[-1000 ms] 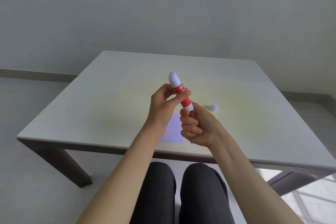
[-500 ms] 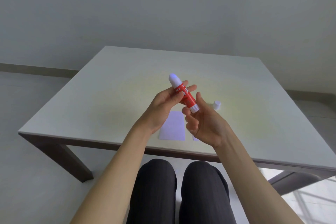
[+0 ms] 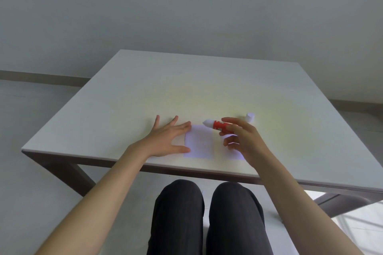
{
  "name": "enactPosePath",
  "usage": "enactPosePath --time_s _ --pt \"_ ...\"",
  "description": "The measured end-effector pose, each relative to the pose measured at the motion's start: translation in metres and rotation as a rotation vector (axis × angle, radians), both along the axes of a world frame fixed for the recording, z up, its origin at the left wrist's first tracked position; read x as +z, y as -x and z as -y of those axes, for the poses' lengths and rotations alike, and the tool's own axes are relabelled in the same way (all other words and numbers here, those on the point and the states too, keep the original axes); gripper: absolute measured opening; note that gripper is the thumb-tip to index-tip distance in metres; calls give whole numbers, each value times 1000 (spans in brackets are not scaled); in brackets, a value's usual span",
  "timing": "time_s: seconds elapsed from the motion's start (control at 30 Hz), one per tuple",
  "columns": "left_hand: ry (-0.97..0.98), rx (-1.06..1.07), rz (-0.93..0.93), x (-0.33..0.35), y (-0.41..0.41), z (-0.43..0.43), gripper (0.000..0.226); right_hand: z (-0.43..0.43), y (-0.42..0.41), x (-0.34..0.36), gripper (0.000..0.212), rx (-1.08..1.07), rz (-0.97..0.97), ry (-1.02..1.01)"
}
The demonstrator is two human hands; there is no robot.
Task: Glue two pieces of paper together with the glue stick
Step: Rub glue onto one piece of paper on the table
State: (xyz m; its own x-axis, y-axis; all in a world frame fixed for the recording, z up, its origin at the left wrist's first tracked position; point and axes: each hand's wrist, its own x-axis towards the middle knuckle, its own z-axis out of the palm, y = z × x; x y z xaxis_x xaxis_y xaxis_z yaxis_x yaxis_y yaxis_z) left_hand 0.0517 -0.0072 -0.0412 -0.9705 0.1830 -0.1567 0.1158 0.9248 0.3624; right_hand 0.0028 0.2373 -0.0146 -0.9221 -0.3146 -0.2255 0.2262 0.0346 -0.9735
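A small white paper [image 3: 199, 142] lies flat near the table's front edge. My left hand [image 3: 165, 138] is spread open beside it, fingertips and thumb resting on the paper's left edge. My right hand [image 3: 240, 136] holds the red glue stick [image 3: 217, 125] nearly level above the paper's far right corner, its white glue tip pointing left. A second paper [image 3: 236, 155] shows partly under my right hand. The white cap [image 3: 249, 117] of the glue stick stands on the table just behind my right hand.
The pale table [image 3: 145, 93] has its front edge close to my knees [image 3: 203, 203]. A plain wall and a skirting board stand behind the table.
My left hand let go of the glue stick and dropped onto the table at the paper's left edge. My right hand lowered the stick and tipped it toward the paper.
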Motion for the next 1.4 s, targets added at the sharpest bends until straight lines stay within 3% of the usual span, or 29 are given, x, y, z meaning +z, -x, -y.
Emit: enactPosePath --time_s 0.13,0.23,0.37,0.5,0.67,0.8,0.93,1.1,1.3,1.4 --pt "-20 -7 -13 -3 6 3 84 25 2 -2 33 -1 -292 -341" --pt "-23 -21 -15 -3 12 5 87 39 4 -2 38 32 -479 -488" --pt "-61 -19 -13 -5 13 6 90 50 2 -6 36 57 -659 -632" --pt "-107 5 -14 -10 13 6 91 48 -16 -9 30 163 -788 -615" --pt "-96 2 11 -11 14 7 91 35 -26 -3 29 323 -749 -617" --pt "-88 -1 7 -11 12 8 88 31 -3 4 30 204 -623 -649" --pt "-94 0 13 -12 13 9 87 31 -7 1 29 134 -727 -688" --pt "-67 -3 30 -14 15 10 94 22 -26 2 26 430 -659 -638" --pt "-29 -14 17 -13 15 13 89 12 0 8 29 131 -620 -728" --pt "6 -23 20 -12 15 12 97 11 -15 4 25 151 -714 -690"
